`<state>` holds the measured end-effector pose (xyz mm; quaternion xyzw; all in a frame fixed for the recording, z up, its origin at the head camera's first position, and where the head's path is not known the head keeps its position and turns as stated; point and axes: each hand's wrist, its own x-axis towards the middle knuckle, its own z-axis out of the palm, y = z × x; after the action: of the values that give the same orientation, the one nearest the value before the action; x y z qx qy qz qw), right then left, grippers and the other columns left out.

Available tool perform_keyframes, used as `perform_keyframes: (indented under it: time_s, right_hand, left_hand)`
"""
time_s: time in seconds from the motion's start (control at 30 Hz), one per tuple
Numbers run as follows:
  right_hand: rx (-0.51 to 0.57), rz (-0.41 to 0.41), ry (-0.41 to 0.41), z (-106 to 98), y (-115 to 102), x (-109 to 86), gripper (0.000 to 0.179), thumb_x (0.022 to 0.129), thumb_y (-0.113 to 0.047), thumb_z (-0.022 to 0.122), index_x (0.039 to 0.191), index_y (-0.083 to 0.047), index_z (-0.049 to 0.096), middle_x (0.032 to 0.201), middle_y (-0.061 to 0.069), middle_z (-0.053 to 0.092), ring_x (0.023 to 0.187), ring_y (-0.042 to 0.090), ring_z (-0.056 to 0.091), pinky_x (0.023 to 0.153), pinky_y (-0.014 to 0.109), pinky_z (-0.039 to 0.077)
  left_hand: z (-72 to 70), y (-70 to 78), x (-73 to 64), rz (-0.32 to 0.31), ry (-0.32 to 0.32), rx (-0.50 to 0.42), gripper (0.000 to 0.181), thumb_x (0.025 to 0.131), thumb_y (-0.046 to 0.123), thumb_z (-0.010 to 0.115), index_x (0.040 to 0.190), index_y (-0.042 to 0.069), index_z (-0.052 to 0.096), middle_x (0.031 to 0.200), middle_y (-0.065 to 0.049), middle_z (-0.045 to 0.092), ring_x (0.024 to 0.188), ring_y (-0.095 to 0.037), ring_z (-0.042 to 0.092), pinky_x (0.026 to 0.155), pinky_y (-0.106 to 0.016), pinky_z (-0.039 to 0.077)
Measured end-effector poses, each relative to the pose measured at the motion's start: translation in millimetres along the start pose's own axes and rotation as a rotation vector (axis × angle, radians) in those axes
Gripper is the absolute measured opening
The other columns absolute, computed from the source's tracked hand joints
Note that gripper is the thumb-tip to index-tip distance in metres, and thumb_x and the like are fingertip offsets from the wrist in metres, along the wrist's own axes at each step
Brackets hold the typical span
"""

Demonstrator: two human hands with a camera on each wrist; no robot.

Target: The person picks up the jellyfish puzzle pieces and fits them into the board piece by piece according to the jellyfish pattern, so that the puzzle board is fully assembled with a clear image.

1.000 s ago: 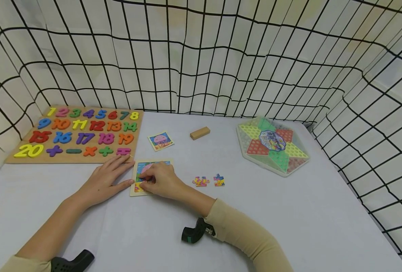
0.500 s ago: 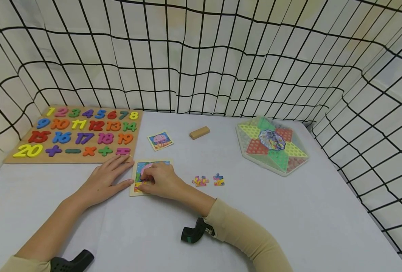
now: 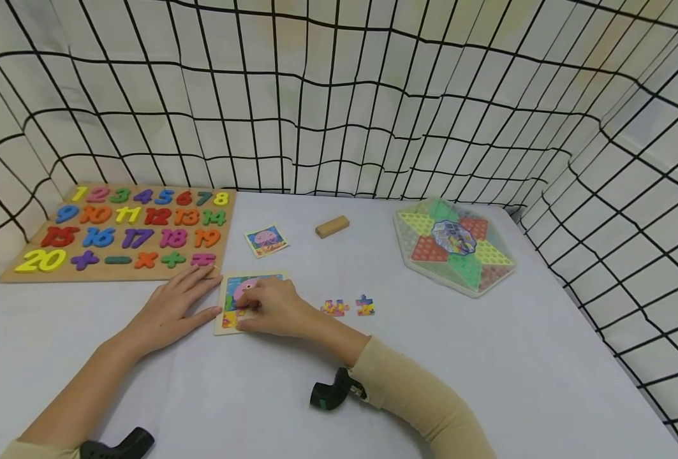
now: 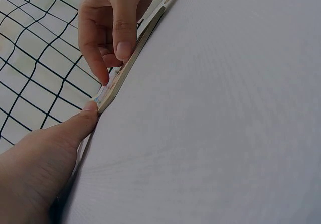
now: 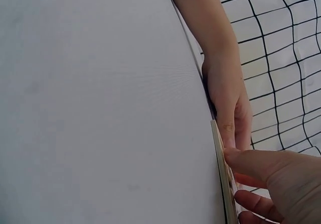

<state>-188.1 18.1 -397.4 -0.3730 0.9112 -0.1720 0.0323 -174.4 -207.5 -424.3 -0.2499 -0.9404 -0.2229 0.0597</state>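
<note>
A small framed jigsaw puzzle [image 3: 220, 324] with a pink cartoon character lies flat on the white table. My left hand [image 3: 172, 305] rests beside it with fingers extended, its thumb tip at the puzzle's left edge. Over the puzzle's lower part, my right hand [image 3: 275, 309] bends its thumb and index finger around a jigsaw piece in the bottom row, mostly hidden by the fingers. In the left wrist view, the right fingertips [image 4: 124, 50] are down at the puzzle's surface. To the right lie two loose jigsaw pieces, one pink and yellow [image 3: 335, 308], one blue and yellow [image 3: 365, 305].
A board of coloured numbers [image 3: 115, 260] lies at the left, close to the left fingertips. Behind the puzzle are a small picture card [image 3: 266, 241] and a wooden block [image 3: 332, 227]. A hexagonal game box [image 3: 455, 247] sits at the right. Black netting [image 3: 339, 95] surrounds the table.
My right fingers have shifted slightly right across the puzzle, baring more of its lower-left corner. The left hand stays in place. The head view has shifted a little.
</note>
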Motion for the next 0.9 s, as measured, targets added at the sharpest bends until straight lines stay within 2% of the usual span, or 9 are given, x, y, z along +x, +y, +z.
perform_keyframes:
  time_s: [0.23,0.5,0.9]
  right_hand:
    - [0.039,0.007,-0.039,-13,9,-12.6,0.032,0.079,-0.036,0.070,0.108,-0.024,0.066,0.092,-0.015,0.056,0.092,0.003,0.044,0.078,0.023,0.033]
    - [0.090,0.019,-0.048,-27,41,-38.3,0.038,0.083,-0.030,0.068,0.117,-0.016,0.062,0.107,-0.006,0.059,0.099,0.008,0.045,0.084,0.021,0.036]
    - [0.066,0.054,-0.050,-45,73,-63.1,0.040,0.084,-0.026,0.067,0.120,-0.011,0.060,0.112,0.000,0.059,0.099,0.012,0.045,0.084,0.024,0.038]
  left_hand:
    - [-0.6,0.3,-1.4,-0.013,0.000,0.009,0.063,0.086,0.043,0.060,0.135,0.007,0.045,0.143,-0.019,0.031,0.131,-0.040,0.020,0.091,-0.067,0.022]
    - [4.2,1.8,-6.3,-0.022,-0.012,-0.015,0.063,0.086,0.043,0.060,0.135,0.007,0.045,0.143,-0.019,0.031,0.131,-0.040,0.019,0.091,-0.067,0.022]
    - [0.0,1.8,-0.8,-0.013,-0.017,-0.015,0.062,0.086,0.042,0.060,0.134,0.006,0.045,0.143,-0.019,0.031,0.131,-0.041,0.020,0.092,-0.066,0.022]
